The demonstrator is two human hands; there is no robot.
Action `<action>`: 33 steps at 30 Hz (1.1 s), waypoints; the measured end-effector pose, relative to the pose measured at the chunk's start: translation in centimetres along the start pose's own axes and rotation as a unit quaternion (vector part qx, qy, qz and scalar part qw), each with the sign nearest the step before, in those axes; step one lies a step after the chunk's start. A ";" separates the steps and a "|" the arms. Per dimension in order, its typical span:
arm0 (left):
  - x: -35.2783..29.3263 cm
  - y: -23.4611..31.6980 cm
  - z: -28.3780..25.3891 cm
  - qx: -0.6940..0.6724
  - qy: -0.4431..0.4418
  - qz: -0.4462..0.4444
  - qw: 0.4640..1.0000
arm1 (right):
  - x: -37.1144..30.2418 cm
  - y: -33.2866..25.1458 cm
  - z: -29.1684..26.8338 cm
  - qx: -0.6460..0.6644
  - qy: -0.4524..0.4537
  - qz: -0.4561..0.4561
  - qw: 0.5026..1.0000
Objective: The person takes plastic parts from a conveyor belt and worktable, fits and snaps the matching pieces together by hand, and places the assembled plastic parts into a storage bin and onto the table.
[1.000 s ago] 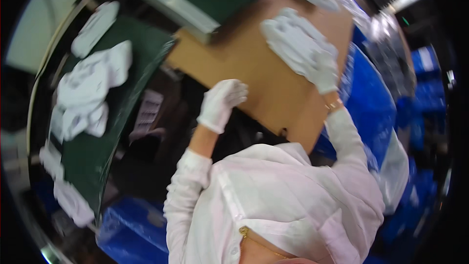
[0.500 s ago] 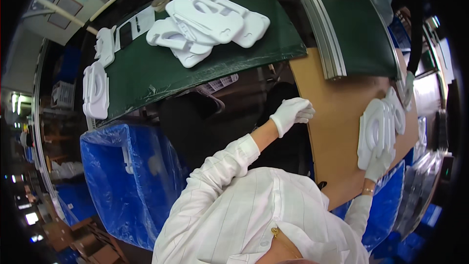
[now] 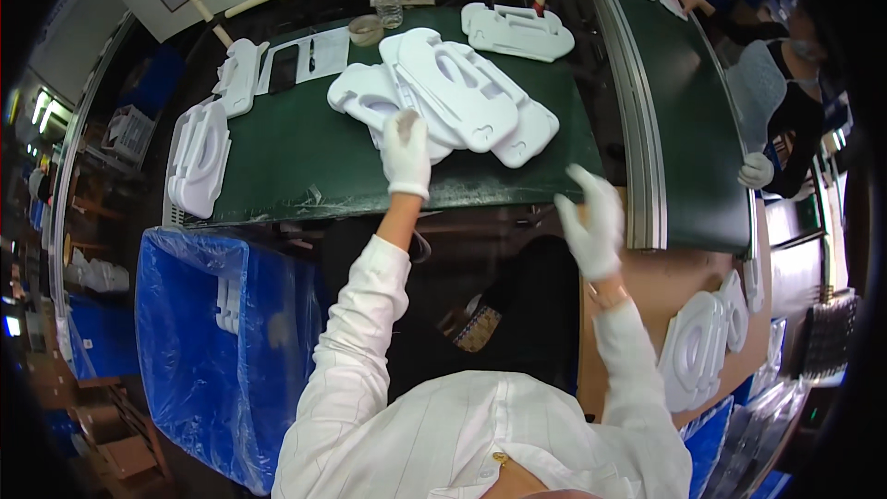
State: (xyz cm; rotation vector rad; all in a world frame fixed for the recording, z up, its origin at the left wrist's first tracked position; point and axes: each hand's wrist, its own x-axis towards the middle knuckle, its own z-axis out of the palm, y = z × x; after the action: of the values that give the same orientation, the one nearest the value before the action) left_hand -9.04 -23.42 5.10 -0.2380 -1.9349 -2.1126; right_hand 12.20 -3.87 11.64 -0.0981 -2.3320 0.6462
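Note:
A pile of flat white plastic panels [image 3: 462,92] with oval openings lies fanned on the green worktable [image 3: 286,162]. My left hand [image 3: 407,157], in a white glove, is at the pile's near left edge. Its fingers are closed on a white plastic panel [image 3: 365,97] low in the pile; part of the grip is hidden. Over the table's near right corner, my gloved right hand [image 3: 596,226] is empty, with thumb and fingers apart.
More white panels stand at the table's left [image 3: 199,157] and far edges [image 3: 517,32]. Others rest on a brown board [image 3: 693,351] at right. A blue bin [image 3: 189,351] lined with plastic stands at left. Beyond the metal-edged conveyor [image 3: 684,157] a person [image 3: 776,102] works.
My left hand has moved forward and left onto the pile. My right hand has left the panels on the brown board and come over to the table's corner. The view has shifted.

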 end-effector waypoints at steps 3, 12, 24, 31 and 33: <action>4.3 1.3 -0.6 0.249 -0.013 -0.010 0.968 | 8.0 -1.0 9.2 -0.023 -0.026 -0.072 0.997; 6.1 -0.1 3.5 0.371 -0.126 -0.141 0.909 | 12.9 1.2 18.3 -0.152 -0.117 -0.115 0.975; 9.3 0.7 4.4 0.114 -0.160 -0.079 0.977 | 9.4 2.8 4.6 0.106 0.035 0.103 0.988; -0.9 8.7 5.2 -0.249 -0.262 -0.040 0.932 | 0.5 3.8 -2.7 0.586 0.027 0.328 0.740; -4.6 10.3 5.2 -0.341 -0.287 -0.129 0.886 | -1.1 4.2 -3.1 0.661 0.041 0.371 0.651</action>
State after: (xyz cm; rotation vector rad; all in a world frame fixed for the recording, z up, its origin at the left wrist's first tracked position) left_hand -1.89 -18.62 14.00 -0.8698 -1.4109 -3.1217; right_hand 14.59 0.87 10.95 -0.3814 -1.1010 2.4813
